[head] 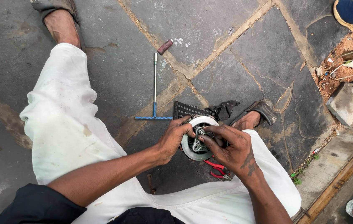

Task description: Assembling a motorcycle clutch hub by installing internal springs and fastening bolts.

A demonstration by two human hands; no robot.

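A round grey metal part with a pale rim [195,141] is held between my knees, its dark hub and small metal centre piece facing up. My left hand [172,139] grips its left edge. My right hand [230,147] reaches across its right side, fingertips pinched on the small centre piece. Beneath my right hand, red-handled pliers [217,169] lie on the stone floor. A T-handle wrench with a blue grip [155,93] lies on the floor beyond the part.
I sit on a dark stone-slab floor in white trousers, both feet in sandals [263,111]. A black ribbed piece [191,109] lies behind the part, a small reddish cylinder [164,46] farther off. Another person's blue shoe [350,14] is at top right; rubble and a stone block [348,103] sit right.
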